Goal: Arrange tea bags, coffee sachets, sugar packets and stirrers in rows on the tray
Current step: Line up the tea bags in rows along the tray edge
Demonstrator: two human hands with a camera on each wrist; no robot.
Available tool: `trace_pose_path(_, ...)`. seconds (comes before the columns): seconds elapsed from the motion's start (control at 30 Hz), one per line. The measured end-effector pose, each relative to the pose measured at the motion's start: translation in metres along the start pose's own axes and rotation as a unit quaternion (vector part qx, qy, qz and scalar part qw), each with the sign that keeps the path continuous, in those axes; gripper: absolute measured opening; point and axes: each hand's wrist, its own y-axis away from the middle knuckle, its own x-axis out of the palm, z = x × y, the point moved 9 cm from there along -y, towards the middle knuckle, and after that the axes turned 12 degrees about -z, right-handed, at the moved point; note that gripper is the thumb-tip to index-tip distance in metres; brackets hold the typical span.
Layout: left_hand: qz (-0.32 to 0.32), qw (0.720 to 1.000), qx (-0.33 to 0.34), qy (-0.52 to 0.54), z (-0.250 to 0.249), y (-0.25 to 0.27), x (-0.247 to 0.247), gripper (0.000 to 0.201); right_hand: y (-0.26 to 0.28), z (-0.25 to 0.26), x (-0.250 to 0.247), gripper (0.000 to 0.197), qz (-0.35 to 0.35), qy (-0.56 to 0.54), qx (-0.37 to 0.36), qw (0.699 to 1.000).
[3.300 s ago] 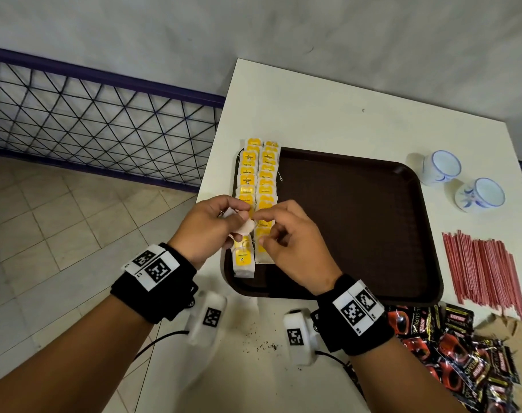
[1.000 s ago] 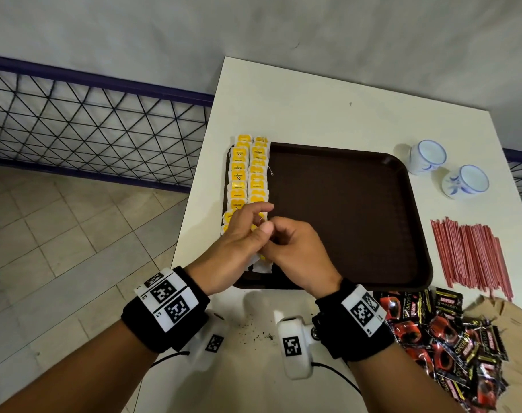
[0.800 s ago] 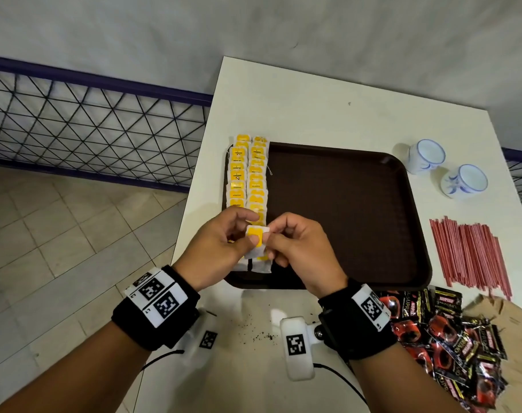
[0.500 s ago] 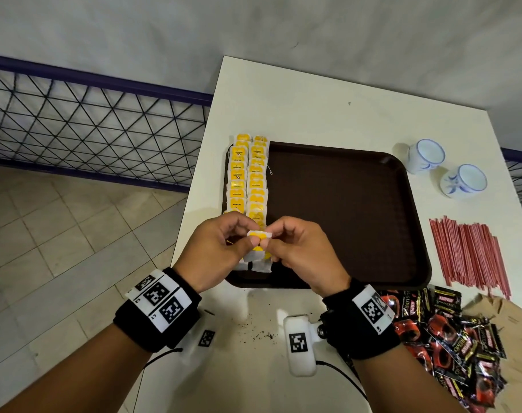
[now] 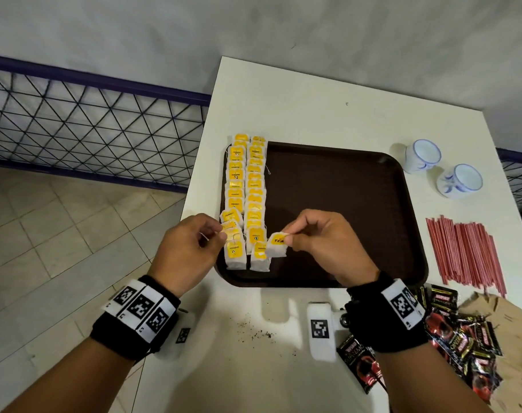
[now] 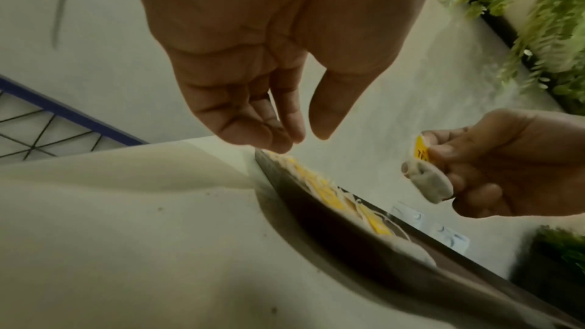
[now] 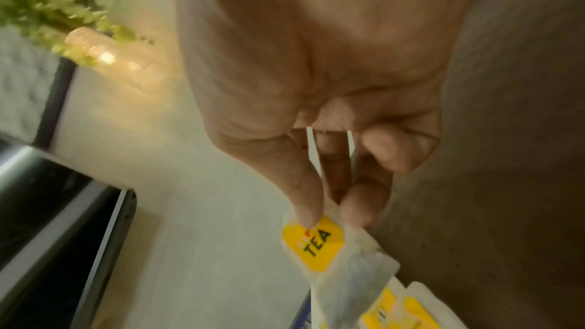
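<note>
Half a second ago your hands met over one tea bag at the near end of the rows; now they have drawn apart. Your right hand [image 5: 322, 242] alone pinches the tea bag [image 5: 276, 248] by its yellow tag, thumb and fingertips closed on it, so the bag hangs free just right of the second row, above the brown tray [image 5: 343, 204]. Holding it by the tag lets the pouch drop flat, likely to start a third row. Your left hand [image 5: 191, 245] hovers over the near end of the first row; its fingers are loosely curled, and a thin white thread shows by the fingertips, though I cannot tell whether they grip it.

The two rows of tea bags [image 5: 246, 201] hug the tray's left edge, overlapped like shingles, which leaves the rest of the tray bare for what still waits on the surface [image 5: 298, 99]: red stirrers [image 5: 465, 251], black coffee sachets [image 5: 462, 344] and brown sugar packets [image 5: 507, 329]. Two cups [image 5: 441, 168] stand beyond.
</note>
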Motion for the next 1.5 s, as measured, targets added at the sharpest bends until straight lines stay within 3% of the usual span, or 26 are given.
trace_pose_path(0.17,0.039,0.995,0.095,-0.018,-0.015,0.015,0.012,0.015,0.014,-0.028,0.014,0.008,0.034,0.021,0.063,0.997)
trace_pose_path(0.33,0.08,0.987,0.122,-0.066,-0.027,0.016,0.027,0.019,0.023,-0.045,0.034,0.008,0.039,0.049,0.099,0.993)
trace_pose_path(0.5,0.072,0.983,0.085,-0.143,-0.024,0.002,0.027,0.026,0.021,-0.049,0.044,0.011,0.027,0.103,0.093,0.99)
trace_pose_path(0.7,0.086,0.985,0.067,-0.137,-0.018,0.005,0.028,0.029,0.019,-0.044,0.05,0.009,0.007,0.163,0.05,0.985)
trace_pose_path(0.87,0.09,0.985,0.079,-0.123,-0.02,0.006,0.028,0.03,0.02,-0.04,0.053,0.014,-0.004,0.21,0.006,0.978)
trace_pose_path(1.0,0.053,0.99,0.075,-0.11,-0.022,0.003,0.021,0.036,0.02,-0.038,0.046,0.018,-0.048,0.217,0.002,0.975)
trace_pose_path(1.13,0.06,0.989,0.076,-0.116,-0.02,0.0,0.026,0.038,0.019,-0.04,0.051,0.029,-0.038,0.218,0.008,0.975)
trace_pose_path(1.4,0.071,0.985,0.112,-0.113,-0.025,-0.002,0.032,0.035,0.02,-0.032,0.056,0.023,-0.024,0.213,-0.022,0.976)
trace_pose_path(1.5,0.064,0.985,0.125,-0.103,-0.026,-0.003,0.031,0.034,0.017,-0.031,0.051,0.03,-0.038,0.208,-0.017,0.977)
